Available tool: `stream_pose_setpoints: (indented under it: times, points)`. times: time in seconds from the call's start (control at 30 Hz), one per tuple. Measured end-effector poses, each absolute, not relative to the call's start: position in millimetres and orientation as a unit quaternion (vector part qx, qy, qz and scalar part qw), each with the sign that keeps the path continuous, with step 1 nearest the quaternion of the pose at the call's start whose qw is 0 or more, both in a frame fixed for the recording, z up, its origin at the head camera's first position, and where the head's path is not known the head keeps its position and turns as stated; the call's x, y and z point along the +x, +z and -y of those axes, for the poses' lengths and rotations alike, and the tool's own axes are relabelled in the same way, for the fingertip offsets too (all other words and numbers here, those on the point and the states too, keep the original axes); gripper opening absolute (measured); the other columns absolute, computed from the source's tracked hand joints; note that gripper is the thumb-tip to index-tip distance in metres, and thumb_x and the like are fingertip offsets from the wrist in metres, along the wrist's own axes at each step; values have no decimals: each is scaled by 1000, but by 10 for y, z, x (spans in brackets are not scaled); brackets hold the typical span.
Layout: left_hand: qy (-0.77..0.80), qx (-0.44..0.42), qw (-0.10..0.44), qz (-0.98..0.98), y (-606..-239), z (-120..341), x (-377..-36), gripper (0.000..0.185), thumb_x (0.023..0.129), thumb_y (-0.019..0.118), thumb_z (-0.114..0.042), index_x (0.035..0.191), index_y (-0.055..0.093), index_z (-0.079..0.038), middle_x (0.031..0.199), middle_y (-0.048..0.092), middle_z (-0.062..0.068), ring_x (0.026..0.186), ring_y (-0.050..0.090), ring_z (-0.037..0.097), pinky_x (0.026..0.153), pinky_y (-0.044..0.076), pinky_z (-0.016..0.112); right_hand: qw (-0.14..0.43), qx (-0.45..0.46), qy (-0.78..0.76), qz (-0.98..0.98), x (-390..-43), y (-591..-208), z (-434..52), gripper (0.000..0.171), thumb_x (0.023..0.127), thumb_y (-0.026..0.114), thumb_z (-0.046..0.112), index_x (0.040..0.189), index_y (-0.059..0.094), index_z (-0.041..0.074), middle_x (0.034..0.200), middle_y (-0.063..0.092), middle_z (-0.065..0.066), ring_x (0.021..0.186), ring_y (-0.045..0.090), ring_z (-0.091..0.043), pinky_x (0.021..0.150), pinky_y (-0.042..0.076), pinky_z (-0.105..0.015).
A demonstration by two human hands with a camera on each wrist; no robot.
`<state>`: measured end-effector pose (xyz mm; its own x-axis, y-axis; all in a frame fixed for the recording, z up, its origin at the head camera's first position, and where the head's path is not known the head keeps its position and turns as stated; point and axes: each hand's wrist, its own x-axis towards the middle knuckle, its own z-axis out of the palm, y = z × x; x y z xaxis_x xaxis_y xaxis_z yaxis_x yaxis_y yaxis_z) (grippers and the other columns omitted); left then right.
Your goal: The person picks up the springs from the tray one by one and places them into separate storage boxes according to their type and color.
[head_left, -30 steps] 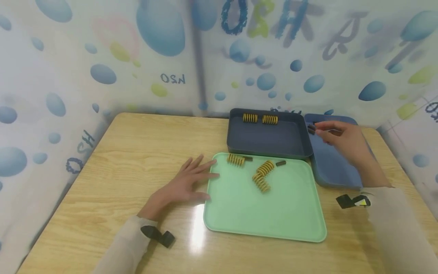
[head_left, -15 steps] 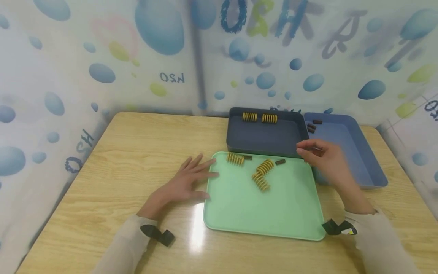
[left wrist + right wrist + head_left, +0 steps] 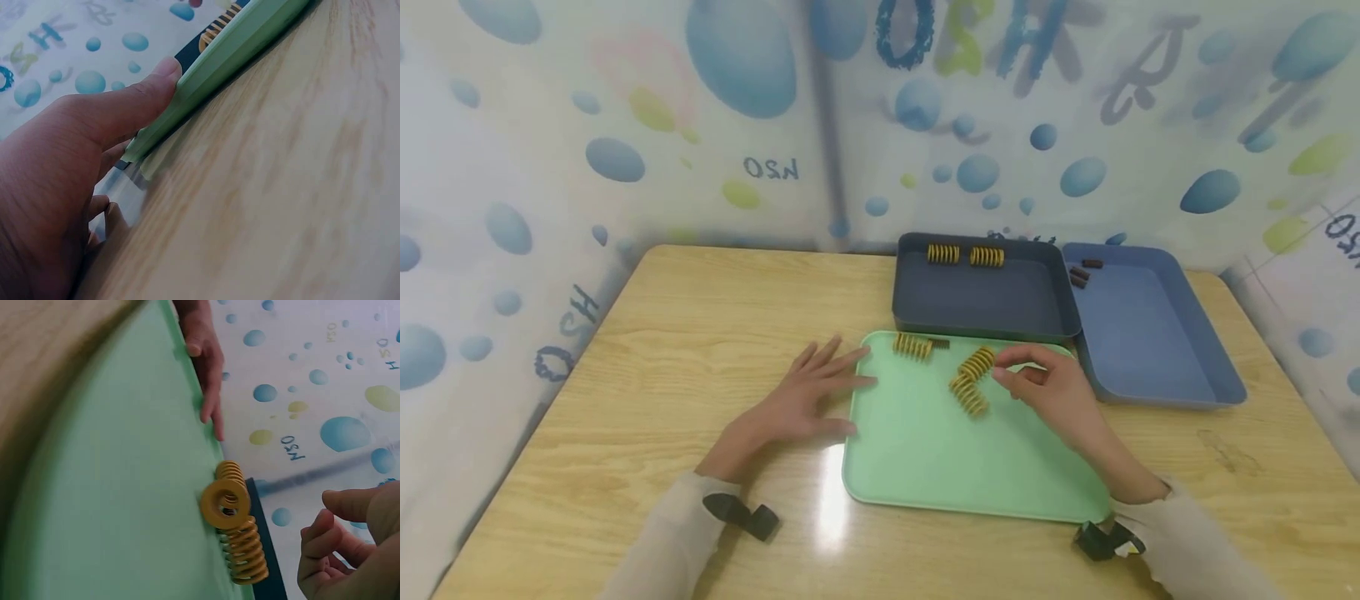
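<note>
Work in hand: sorting small parts off the mint-green plastic tray (image 3: 925, 467), in the lower middle of the head view, into two bins behind it.

Already sorted, springs: two yellow coil springs (image 3: 964, 254) lie against the far wall of the dark grey plastic bin (image 3: 985, 304), centre of the frame.

Already sorted, dark pieces: a few short dark brown cylinders (image 3: 1084, 272) sit in the far left corner of the blue plastic bin (image 3: 1150, 333), right of centre.

Left on the tray: one yellow spring (image 3: 913, 345) near the top left corner with a small dark piece (image 3: 939, 343) touching its right end, and a pair of yellow springs (image 3: 972, 380) leaning on each other near the tray's middle. The wrist view shows that pair (image 3: 234, 534) clearly.

Right hand (image 3: 1051, 392): over the tray just right of the paired springs, fingers curled with thumb and forefinger brought together. Whether they pinch anything, I cannot tell; the spot under them is hidden.

Left hand (image 3: 797, 400): flat on the light wooden table (image 3: 662, 375), fingers spread and straight, tips against the tray's left edge (image 3: 206, 81), steadying it.

My reckoning: a little under halfway; three springs and at least one dark piece remain to go over.
</note>
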<state>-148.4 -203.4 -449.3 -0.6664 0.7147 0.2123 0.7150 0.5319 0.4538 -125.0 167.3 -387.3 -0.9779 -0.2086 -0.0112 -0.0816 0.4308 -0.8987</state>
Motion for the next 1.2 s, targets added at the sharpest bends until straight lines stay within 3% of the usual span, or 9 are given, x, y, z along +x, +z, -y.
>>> stream_pose_setpoints:
  times: [0.13,0.33,0.57,0.73,1.2]
  points:
    - [-259,-410,3,874,-4491,2047,-1479,64,85,61,-59,137,54,-23,156,26,4,142,7,44,108,2,64,76,-83,-531,-840,-1223,-3930,-1599,32,89,69,34,111,66,11,107,65,-4,74,62,-32,54,45,-32]
    - [-262,-411,0,873,-4501,2041,-1476,63,85,62,-57,137,54,-22,156,26,6,142,7,44,108,2,65,97,-83,-530,-839,-1207,-4033,-1549,34,87,71,33,110,66,9,109,66,-7,75,66,-25,61,50,-33]
    - [-262,-411,0,873,-4493,2037,-1478,64,85,61,-59,137,53,-23,156,26,4,142,7,43,108,2,64,87,-68,-513,-851,-1213,-4145,-1486,44,81,76,35,113,60,9,105,60,-9,68,62,-22,58,47,-30]
    - [-262,-410,-3,874,-4479,2043,-1478,65,85,60,-60,138,53,-24,157,24,2,142,6,42,109,1,63,85,-60,-499,-860,-1221,-4181,-1463,40,81,77,34,109,61,11,102,61,-8,68,63,-19,58,48,-29]
    - [-262,-405,-7,876,-4473,2039,-1473,65,85,59,-61,138,53,-23,156,25,4,142,6,43,109,1,63,150,-75,-529,-832,-1169,-4211,-1421,39,81,78,29,110,63,7,101,65,-10,69,66,-21,59,54,-33]
